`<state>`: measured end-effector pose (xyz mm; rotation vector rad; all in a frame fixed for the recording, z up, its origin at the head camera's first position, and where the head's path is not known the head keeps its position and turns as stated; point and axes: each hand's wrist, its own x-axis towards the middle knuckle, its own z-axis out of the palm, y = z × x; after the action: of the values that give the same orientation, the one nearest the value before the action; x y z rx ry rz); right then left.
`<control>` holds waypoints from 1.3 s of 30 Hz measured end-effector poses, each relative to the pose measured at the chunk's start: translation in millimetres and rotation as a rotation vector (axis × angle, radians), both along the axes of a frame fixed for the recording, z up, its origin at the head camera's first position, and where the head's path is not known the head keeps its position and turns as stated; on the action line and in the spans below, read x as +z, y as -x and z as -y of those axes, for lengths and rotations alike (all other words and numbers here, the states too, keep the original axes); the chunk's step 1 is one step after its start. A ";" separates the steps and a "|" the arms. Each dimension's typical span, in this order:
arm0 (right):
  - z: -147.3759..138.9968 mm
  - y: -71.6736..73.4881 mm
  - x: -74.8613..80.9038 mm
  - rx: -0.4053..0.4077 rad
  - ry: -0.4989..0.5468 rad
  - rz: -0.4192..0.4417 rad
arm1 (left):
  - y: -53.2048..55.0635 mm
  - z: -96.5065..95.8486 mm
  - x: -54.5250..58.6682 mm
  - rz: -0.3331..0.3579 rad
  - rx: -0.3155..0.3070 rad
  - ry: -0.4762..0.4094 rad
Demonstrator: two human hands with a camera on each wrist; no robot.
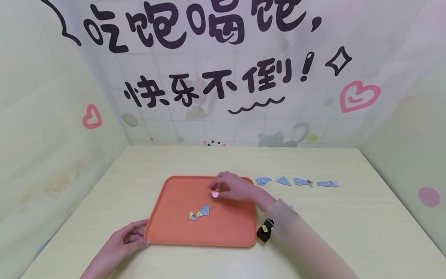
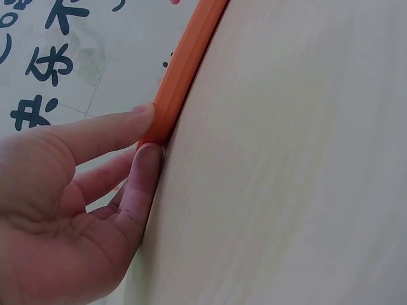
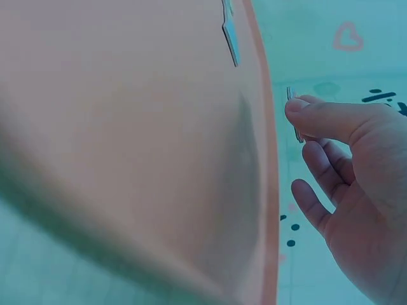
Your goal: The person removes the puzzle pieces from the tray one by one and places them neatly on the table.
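Note:
An orange tray [image 1: 181, 193] lies on the table. My left hand [image 1: 127, 239] grips its near left corner, the thumb and a finger [image 2: 146, 168] pinching the rim in the left wrist view. Above the tray's far right part, my right hand [image 1: 237, 186] pinches a small pink-and-white puzzle piece [image 1: 215, 193] between thumb and fingertips. In the right wrist view that piece [image 3: 294, 121] shows edge-on, held above the tray surface. Joined or touching pieces in blue and yellow [image 1: 203, 211] lie near the tray's middle.
Several blue irregular pieces [image 1: 283, 181] lie in a row on the table [image 1: 348, 217] right of the tray. A small black object with a yellow patch [image 1: 265, 231] is by the tray's right edge, beside the right sleeve [image 1: 296, 228]. A printed curtain [image 1: 226, 128] stands behind.

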<state>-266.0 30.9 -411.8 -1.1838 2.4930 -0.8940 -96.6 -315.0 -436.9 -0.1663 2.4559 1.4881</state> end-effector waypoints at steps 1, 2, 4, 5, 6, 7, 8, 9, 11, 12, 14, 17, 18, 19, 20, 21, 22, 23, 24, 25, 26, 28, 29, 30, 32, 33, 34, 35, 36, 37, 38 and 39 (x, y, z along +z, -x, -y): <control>-3.3 -0.5 -0.1 -0.013 0.005 0.004 | -0.2 -0.1 0.2 0.001 -0.001 0.006; -6.9 -1.1 0.0 -0.026 0.009 0.007 | -0.5 -0.3 0.3 0.002 -0.001 0.011; -14.1 -1.9 -0.1 -0.047 0.018 0.004 | -0.5 -0.6 0.5 0.004 -0.001 0.013; -17.8 -2.3 -0.2 -0.055 0.022 -0.001 | -0.5 -0.7 0.5 0.006 -0.001 0.014; -21.7 -3.1 0.1 -0.061 0.031 -0.002 | -0.5 -0.7 0.5 0.007 -0.001 0.014; -25.5 -3.9 0.0 -0.071 0.035 -0.006 | -0.5 -0.7 0.4 0.005 -0.002 0.017; -29.5 -4.8 0.3 -0.076 0.042 -0.010 | -0.4 -0.5 0.2 0.005 -0.003 0.017; -33.5 -6.0 0.8 -0.083 0.048 -0.015 | -0.2 -0.3 0.0 0.003 -0.004 0.018; -41.9 -8.8 1.9 -0.103 0.060 -0.011 | -0.1 0.3 -0.5 -0.005 -0.014 0.024; -45.9 -10.4 2.7 -0.113 0.067 -0.006 | -0.4 0.6 -0.7 -0.011 -0.019 0.030; -54.0 -13.2 4.2 -0.132 0.079 -0.002 | -0.3 0.9 -0.7 -0.008 -0.020 0.034; -66.3 -16.7 4.9 -0.149 0.098 -0.019 | -0.1 0.9 -0.7 -0.008 -0.020 0.050; -70.6 -17.8 5.1 -0.152 0.107 -0.030 | 0.4 0.5 -0.4 -0.002 -0.014 0.055; -75.1 -18.7 5.0 -0.155 0.113 -0.045 | 1.0 0.1 -0.2 0.002 -0.009 0.058; -79.7 -19.6 4.7 -0.158 0.122 -0.059 | 1.3 0.2 -0.6 -0.006 -0.016 0.069; -84.3 -20.6 4.3 -0.161 0.128 -0.077 | 1.6 0.0 -0.6 -0.006 -0.013 0.075; -88.9 -21.6 4.2 -0.166 0.137 -0.091 | 1.8 -0.7 -0.3 0.001 -0.005 0.077; -93.7 -22.6 3.9 -0.172 0.141 -0.104 | 1.8 -0.6 -0.5 -0.003 -0.010 0.083; -98.4 -23.6 3.7 -0.177 0.148 -0.114 | 1.7 -0.6 -0.6 -0.006 -0.013 0.090; -102.8 -24.6 3.4 -0.185 0.154 -0.123 | 1.3 -0.2 -0.7 -0.009 -0.017 0.094; -107.5 -25.7 2.9 -0.190 0.161 -0.132 | 1.0 0.0 -0.7 -0.006 -0.013 0.096; -117.8 -28.6 1.7 -0.210 0.170 -0.136 | 0.5 -0.1 -0.7 -0.008 -0.016 0.098; -123.4 -30.4 0.9 -0.220 0.176 -0.138 | 0.6 -0.2 -0.7 -0.010 -0.019 0.095; -129.5 -32.3 -0.3 -0.231 0.179 -0.137 | 0.9 -0.6 -0.6 -0.008 -0.016 0.088; -141.7 -36.4 -3.1 -0.250 0.183 -0.136 | 1.3 -1.4 -0.6 -0.007 -0.012 0.074; -147.7 -38.5 -4.2 -0.261 0.182 -0.132 | 1.3 -1.7 -0.6 -0.012 -0.018 0.069; -153.4 -40.5 -5.5 -0.265 0.182 -0.135 | 1.1 -2.2 -0.4 -0.011 -0.016 0.062; -158.6 -42.3 -6.7 -0.272 0.180 -0.140 | 1.2 -2.4 -0.3 -0.010 -0.011 0.056; -163.6 -43.9 -7.8 -0.278 0.175 -0.141 | 0.9 -2.6 -0.2 -0.011 -0.011 0.053; -168.2 -45.3 -8.7 -0.282 0.173 -0.144 | 0.7 -2.6 -0.1 -0.011 -0.011 0.050; -172.7 -46.6 -9.6 -0.285 0.170 -0.148 | 0.6 -2.6 0.0 -0.011 -0.009 0.049; -176.9 -48.1 -10.1 -0.294 0.164 -0.150 | 0.5 -2.6 0.0 -0.009 -0.008 0.047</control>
<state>-217.9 207.8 -421.9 -0.9769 2.8123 -1.1411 -97.1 -312.4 -436.9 -0.1592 2.4969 1.4318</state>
